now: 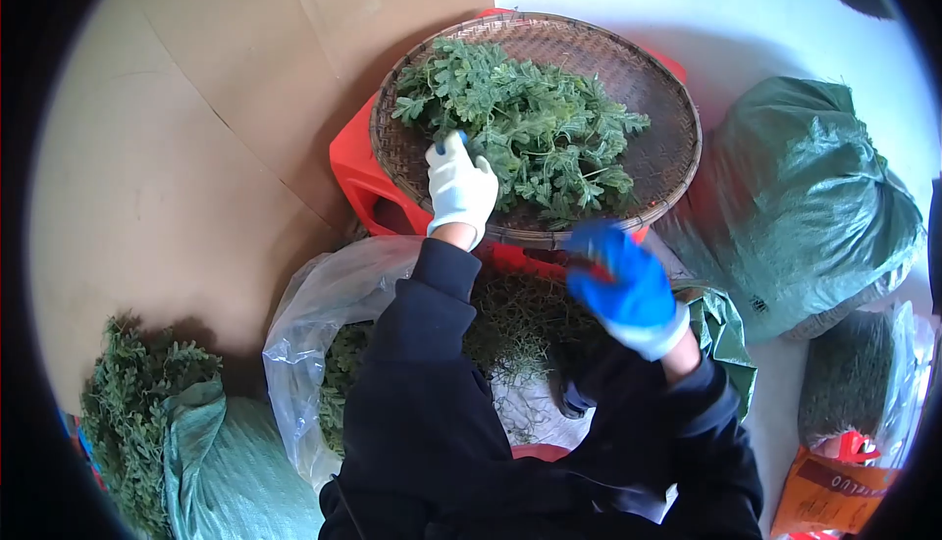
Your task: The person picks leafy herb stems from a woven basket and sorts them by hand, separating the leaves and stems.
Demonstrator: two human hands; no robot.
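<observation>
1. Dark sleeves and clothing (422,412) lie nearest the camera, filling the lower middle — the wearer's 2 arms reach forward from there.
2. Green leafy sprigs (530,128) lie heaped on a round woven tray (662,113), mostly over its left and middle parts, with bare weave showing at the right.
3. Red plastic stools or a similar support (353,153) show under the tray, at its left side and below its near rim.
4. Both hands are gloved and apart from each other. The left hand (461,182), in a white glove with blue at a fingertip, is over the tray's near left rim, its fingers at the edge of the sprigs; whether they grip a stem I cannot tell.
5. Near the tray's front edge, the right hand (620,280) wears a blue glove with a white cuff. It is blurred — something reddish and dark shows at its fingers, too unclear to name, so its hold cannot be told.
6. Below the tray, a clear plastic bag (299,368) stands open at the left, with greenery (343,373) inside it; thin stems (520,319) lie between the arms.
7. Full green sacks stand on either side: 1 at the lower left (240,466), beside bushy foliage (137,412), and 1 large sack (800,206) at the right, near the tray.
</observation>
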